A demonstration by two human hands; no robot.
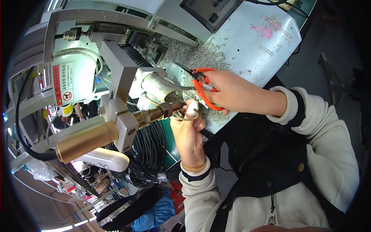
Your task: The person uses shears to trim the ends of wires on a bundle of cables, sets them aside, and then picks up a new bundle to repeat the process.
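Note:
My right hand is closed round the orange handles of a pair of scissors. Their dark blades point up and left over a heap of small silvery clippings. My left hand sits just below, fingers pinched together, with a white covering on one fingertip. Whatever those fingers pinch is too small or hidden to make out. A brass fitting and a bent metal wire pass in front of the left fingertips. Close to both hands is the grey metal spout of the machine.
A brass cylinder on a metal bracket juts out left of my left hand. A coil of black cable hangs below. The white worktop carries pink stickers. A control box stands at the back. Someone's blue sleeve shows low down.

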